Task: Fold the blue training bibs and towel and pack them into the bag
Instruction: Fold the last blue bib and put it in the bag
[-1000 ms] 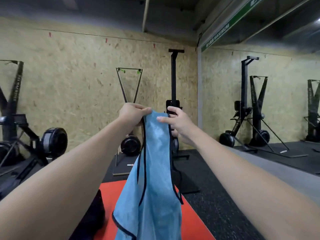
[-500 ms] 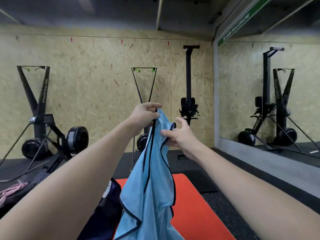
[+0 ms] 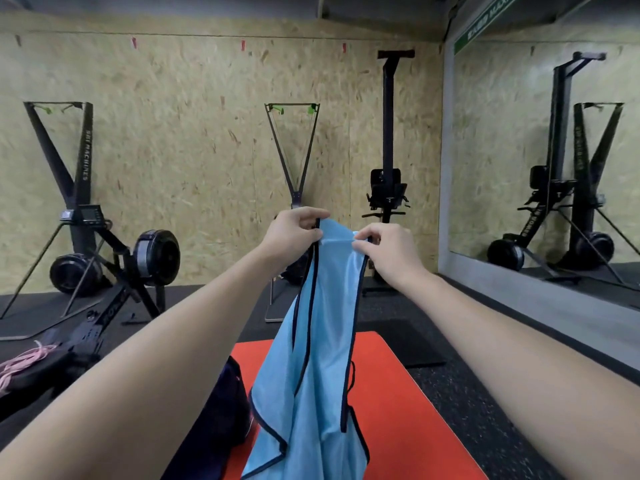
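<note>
A light blue training bib point(image 3: 322, 358) with dark trim hangs in the air in front of me, over a red mat point(image 3: 391, 403). My left hand point(image 3: 294, 230) pinches the left end of its top strap. My right hand point(image 3: 384, 251) pinches the right end of that strap, so the strap is stretched flat between the two hands. A dark navy bag point(image 3: 214, 417) lies on the floor at the left edge of the mat, partly hidden by my left forearm. No towel shows in this view.
Black ski and rowing machines point(image 3: 104, 244) stand along the chipboard wall point(image 3: 194, 133) ahead. A mirror point(image 3: 554, 161) covers the right wall. Pink rope point(image 3: 20, 368) lies on the dark rubber floor at the far left.
My right hand has moved right along the bib's top and now pinches it, spreading the strap between both hands. The camera has turned left and tilted down a little.
</note>
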Motion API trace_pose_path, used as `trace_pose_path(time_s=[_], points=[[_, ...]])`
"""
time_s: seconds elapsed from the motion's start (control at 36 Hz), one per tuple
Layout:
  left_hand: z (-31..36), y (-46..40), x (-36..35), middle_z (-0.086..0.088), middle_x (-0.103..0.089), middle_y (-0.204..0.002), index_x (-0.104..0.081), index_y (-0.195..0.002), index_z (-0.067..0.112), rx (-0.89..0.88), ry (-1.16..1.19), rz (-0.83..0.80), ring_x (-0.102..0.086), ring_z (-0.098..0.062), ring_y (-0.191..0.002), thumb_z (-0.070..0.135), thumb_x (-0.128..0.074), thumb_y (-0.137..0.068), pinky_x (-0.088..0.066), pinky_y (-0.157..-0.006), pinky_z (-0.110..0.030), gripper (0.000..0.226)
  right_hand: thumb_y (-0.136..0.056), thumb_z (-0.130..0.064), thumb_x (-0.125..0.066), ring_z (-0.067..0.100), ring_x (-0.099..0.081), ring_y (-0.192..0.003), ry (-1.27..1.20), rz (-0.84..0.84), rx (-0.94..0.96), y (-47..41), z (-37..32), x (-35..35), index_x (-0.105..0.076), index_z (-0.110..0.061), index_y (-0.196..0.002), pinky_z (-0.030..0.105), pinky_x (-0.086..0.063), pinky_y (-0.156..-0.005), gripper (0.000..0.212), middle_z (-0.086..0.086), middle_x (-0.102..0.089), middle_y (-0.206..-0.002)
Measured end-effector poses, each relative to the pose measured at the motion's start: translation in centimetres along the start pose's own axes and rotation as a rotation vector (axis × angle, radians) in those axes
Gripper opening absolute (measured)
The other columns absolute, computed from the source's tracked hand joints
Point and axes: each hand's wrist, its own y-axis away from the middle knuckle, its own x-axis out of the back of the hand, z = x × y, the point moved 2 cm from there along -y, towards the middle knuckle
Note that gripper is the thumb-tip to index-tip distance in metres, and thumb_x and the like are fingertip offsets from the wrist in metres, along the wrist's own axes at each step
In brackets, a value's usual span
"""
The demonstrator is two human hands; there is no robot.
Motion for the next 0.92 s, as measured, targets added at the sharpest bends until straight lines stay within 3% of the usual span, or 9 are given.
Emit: trace_pose_path(time_s=[0.14,0.22,0.42,0.53,0.61,0.69,0.78,0.83,0.92], points=[[-4.0,-3.2,-3.9,0.013,-0.067,-0.114,-0.071,-0.119,0.025,0.021,-0.021,-0.002,-0.063,-0.004,-0.104,0.006,-0.063,-0.088,-0.051,-0.098,-0.029,0.037,-0.088,-0.030,-0.068,0.014,-0.065,-0.087,0.059,0.047,-0.035,-2.3,5.0,-2.6,-0.070,-0.033,-0.083,0.041,-0.055,-0.081,0.007,-0.011,-0.072,-0.093],[-6.9,-4.3,-6.6,0.010,-0.066,-0.116,-0.070,-0.121,0.025,0.053,-0.052,-0.085,-0.060,-0.007,-0.113,0.006,-0.066,-0.086,-0.048,-0.100,-0.026,0.040,-0.093,-0.027,-0.062,0.018,-0.064,-0.097,0.133,0.010,-0.075,-2.5,8.6,-4.5,-0.072,-0.025,-0.095,0.037,-0.052,-0.084,0.011,-0.005,-0.072,-0.102],[-17.0,-0.6,-12.0,-0.005,-0.064,-0.122,-0.062,-0.133,0.024,0.321,-0.262,-0.473,-0.061,-0.017,-0.111,0.011,-0.073,-0.085,-0.051,-0.086,-0.028,0.050,-0.086,-0.043,-0.066,0.036,-0.049,-0.126,0.397,-0.475,-0.424,3.0,18.6,-10.7,-0.047,-0.013,-0.139,0.044,-0.045,-0.101,0.064,0.016,-0.049,-0.139],[-22.4,4.1,-12.5,-0.007,-0.065,-0.122,-0.065,-0.127,0.027,0.429,-0.382,-0.543,-0.066,-0.024,-0.104,0.015,-0.072,-0.085,-0.052,-0.077,-0.027,0.045,-0.086,-0.036,-0.066,0.037,-0.051,-0.124,0.485,-0.645,-0.492,8.2,21.6,-13.7,-0.047,-0.008,-0.133,0.040,-0.046,-0.099,0.058,0.021,-0.053,-0.134],[-26.2,7.3,-12.0,-0.005,-0.065,-0.125,-0.067,-0.127,0.020,0.488,-0.499,-0.572,-0.064,-0.023,-0.112,0.013,-0.067,-0.087,-0.044,-0.083,-0.019,0.041,-0.090,-0.036,-0.065,0.033,-0.056,-0.119,0.448,-0.743,-0.461,11.6,22.2,-15.7,-0.052,-0.006,-0.130,0.037,-0.047,-0.096,0.052,0.017,-0.058,-0.130],[-29.9,10.4,-11.3,-0.003,-0.069,-0.120,-0.070,-0.119,0.018,0.579,-0.599,-0.528,-0.063,-0.021,-0.111,0.019,-0.067,-0.086,-0.044,-0.090,-0.023,0.033,-0.091,-0.036,-0.063,0.026,-0.058,-0.105,0.349,-0.800,-0.438,14.5,22.5,-18.1,-0.056,-0.005,-0.123,0.035,-0.048,-0.089,0.045,0.011,-0.061,-0.123],[-32.5,12.7,-10.9,0.002,-0.062,-0.084,-0.064,-0.084,0.022,0.670,-0.645,-0.459,-0.056,-0.021,-0.081,0.032,-0.067,-0.085,-0.044,-0.076,-0.031,0.011,-0.090,-0.041,-0.063,0.022,-0.058,-0.107,0.262,-0.851,-0.405,16.8,22.1,-20.8,-0.057,-0.011,-0.124,0.032,-0.047,-0.088,0.046,0.005,-0.060,-0.119],[-33.7,13.9,-11.1,0.004,-0.050,-0.065,-0.050,-0.069,0.021,0.719,-0.639,-0.438,-0.049,-0.019,-0.069,0.040,-0.067,-0.083,-0.038,-0.066,-0.030,0.029,-0.090,-0.044,-0.063,0.022,-0.058,-0.111,0.248,-0.883,-0.373,18.0,21.8,-22.3,-0.057,-0.014,-0.126,0.033,-0.046,-0.092,0.047,0.005,-0.062,-0.120],[-34.3,15.3,-11.6,0.004,-0.054,-0.063,-0.048,-0.065,0.018,0.761,-0.589,-0.455,-0.054,-0.019,-0.069,0.041,-0.070,-0.081,-0.038,-0.062,-0.027,0.036,-0.089,-0.047,-0.062,0.021,-0.056,-0.108,0.226,-0.901,-0.331,19.5,22.0,-23.7,-0.059,-0.017,-0.116,0.035,-0.045,-0.092,0.041,0.003,-0.060,-0.115]])
